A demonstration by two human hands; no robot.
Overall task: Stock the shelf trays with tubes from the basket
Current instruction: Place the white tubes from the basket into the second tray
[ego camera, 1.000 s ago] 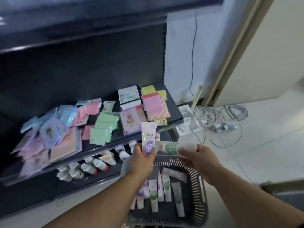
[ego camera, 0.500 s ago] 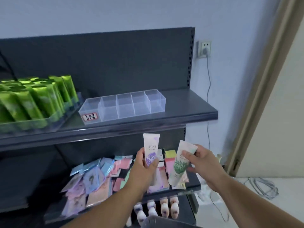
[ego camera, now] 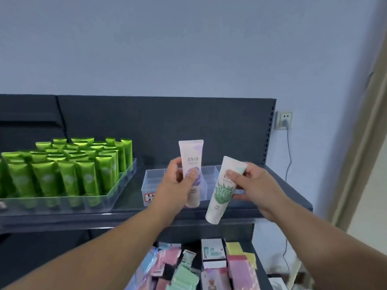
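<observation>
1. Dozens of green tubes (ego camera: 69, 170) stand upright in tight rows in a long clear tray (ego camera: 62, 203), at the middle left of the frame, on the dark shelf (ego camera: 293, 195).
2. Just right of that tray, at centre frame, a clear divided tray (ego camera: 155, 178) sits on the same shelf, with a red-and-white label on its front wall.
3. One pale tube with a purple print (ego camera: 191, 155) stands upright in front of the divided tray, flat crimped end up. The left hand (ego camera: 178, 185) grips it, fingers (ego camera: 175, 165) curled behind and the thumb pressed on the purple print.
4. Right of it, a white tube with a green leaf print (ego camera: 222, 195) tilts, its cap end low and toward the left, below the shelf edge. The right hand (ego camera: 257, 185) pinches its upper end, fingers (ego camera: 250, 167) wrapped round it. The two tubes are apart.
5. Below, at the bottom centre, a lower shelf (ego camera: 260, 268) carries pink, green and blue packets (ego camera: 184, 273) and a white box (ego camera: 213, 252).
6. At the upper right, a wall socket (ego camera: 284, 120) has a plug in it, and a grey cable (ego camera: 289, 164) hangs down from it.
</observation>
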